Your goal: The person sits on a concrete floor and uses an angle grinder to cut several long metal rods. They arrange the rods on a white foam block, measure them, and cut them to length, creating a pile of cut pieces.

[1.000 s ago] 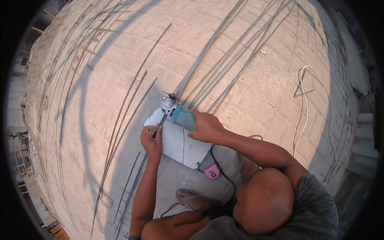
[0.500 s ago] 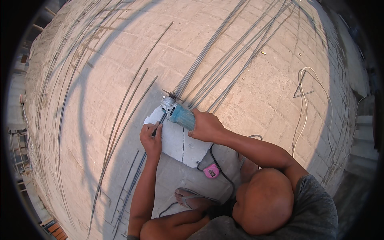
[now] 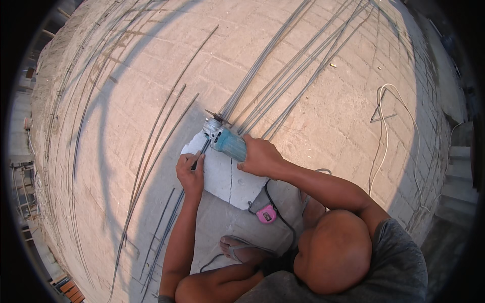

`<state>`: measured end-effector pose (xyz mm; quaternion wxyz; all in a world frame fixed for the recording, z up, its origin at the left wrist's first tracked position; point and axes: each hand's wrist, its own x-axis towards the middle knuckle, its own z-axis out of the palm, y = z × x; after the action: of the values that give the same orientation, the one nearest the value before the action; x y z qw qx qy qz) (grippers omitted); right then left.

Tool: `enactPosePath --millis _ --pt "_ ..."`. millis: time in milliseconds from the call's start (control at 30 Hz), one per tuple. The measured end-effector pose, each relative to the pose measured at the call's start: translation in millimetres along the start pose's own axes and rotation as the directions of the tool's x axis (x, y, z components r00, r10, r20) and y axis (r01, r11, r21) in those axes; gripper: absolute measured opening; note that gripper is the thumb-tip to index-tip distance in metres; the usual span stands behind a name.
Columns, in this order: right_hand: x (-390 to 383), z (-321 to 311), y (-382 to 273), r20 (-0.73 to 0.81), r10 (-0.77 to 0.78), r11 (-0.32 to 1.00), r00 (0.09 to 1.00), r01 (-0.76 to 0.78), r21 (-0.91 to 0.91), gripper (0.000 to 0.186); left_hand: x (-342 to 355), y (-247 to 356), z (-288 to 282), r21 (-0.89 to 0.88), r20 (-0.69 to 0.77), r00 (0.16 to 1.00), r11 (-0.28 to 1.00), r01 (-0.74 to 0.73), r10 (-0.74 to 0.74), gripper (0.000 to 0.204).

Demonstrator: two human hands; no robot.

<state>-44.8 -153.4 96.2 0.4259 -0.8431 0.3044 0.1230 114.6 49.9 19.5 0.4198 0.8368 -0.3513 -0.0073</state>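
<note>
My right hand wraps round the body of a teal angle grinder, its metal head and dark disc pointing away to the upper left. On the near side of the grinder's head, my left hand is closed round thin dark steel rods. These rods seem to run on under the grinder toward the far bundle; the grinder hides that stretch. Beneath both hands lies a pale, cracked slab. Whether the disc touches a rod, I cannot tell.
Long steel rods stretch away across the paved ground. Several single rods lie to the left. A pink tape measure and a black cord are near my feet. A pale cable loops at right.
Hardly anything differs. The grinder and both hands hold nearly the same place, and the whole view has shifted very slightly.
</note>
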Motion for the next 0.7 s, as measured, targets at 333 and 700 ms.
enactPosePath --millis 333,700 --pt "1.0 -2.4 -3.1 0.021 0.006 1.000 1.000 -0.005 -0.015 0.062 -2.9 -9.0 0.3 0.005 0.011 1.000 1.000 -0.007 0.006 0.015" --pt "0.8 -2.9 -3.1 0.028 0.010 1.000 1.000 -0.010 -0.018 0.063 -5.4 -5.7 0.7 0.156 0.009 0.997 0.985 -0.073 0.073 0.015"
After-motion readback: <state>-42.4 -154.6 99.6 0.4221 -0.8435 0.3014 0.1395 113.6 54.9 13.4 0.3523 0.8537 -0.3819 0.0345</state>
